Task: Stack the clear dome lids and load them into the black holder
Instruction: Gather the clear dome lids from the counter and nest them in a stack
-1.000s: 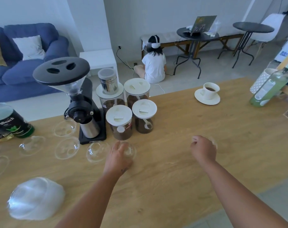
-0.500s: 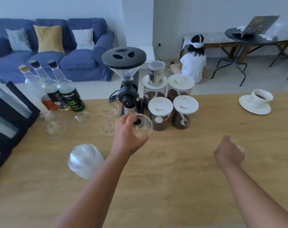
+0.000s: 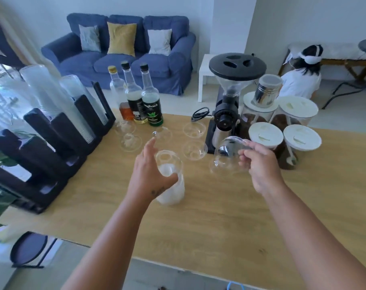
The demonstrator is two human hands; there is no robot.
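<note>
While the right hand [image 3: 259, 166] pinches one clear dome lid [image 3: 227, 159] by its rim above the wooden table [image 3: 219, 216], the left hand [image 3: 149, 174] lies with fingers straight and thumb across the stack of lids [image 3: 171, 185] on the table. More loose lids [image 3: 194, 150] sit between the black holder [image 3: 52, 143] and the grinder [image 3: 228, 114]. One green-labelled bottle [image 3: 152, 110] reads "Beach"; the other labels are too blurred to read.
</note>
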